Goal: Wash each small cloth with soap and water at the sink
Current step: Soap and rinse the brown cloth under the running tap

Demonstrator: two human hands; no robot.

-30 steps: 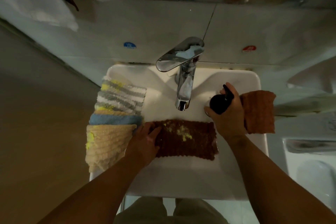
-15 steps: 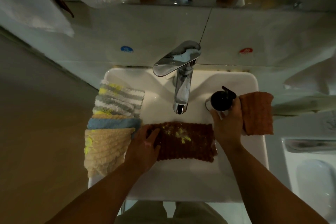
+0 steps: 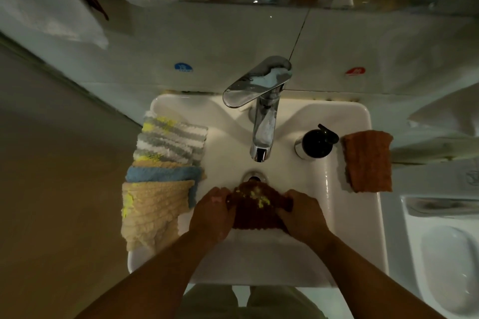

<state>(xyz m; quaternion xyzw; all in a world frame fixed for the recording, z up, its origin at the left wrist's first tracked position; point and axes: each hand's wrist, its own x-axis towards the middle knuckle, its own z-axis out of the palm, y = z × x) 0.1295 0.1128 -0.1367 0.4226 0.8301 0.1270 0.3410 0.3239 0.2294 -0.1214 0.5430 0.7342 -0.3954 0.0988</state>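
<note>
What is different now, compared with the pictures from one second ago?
The right hand let go of the soap dispenser and moved to the brown cloth; with the left hand it now grips the cloth, bunched narrower. The stacked cloths and orange cloth stayed in place.

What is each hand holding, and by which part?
Both grip the dark brown ribbed cloth dabbed with yellow soap: left hand on its left end, right hand on its right end.

brown cloth (image 3: 256,216) ends under left hand (image 3: 211,215), right hand (image 3: 303,217)
</note>
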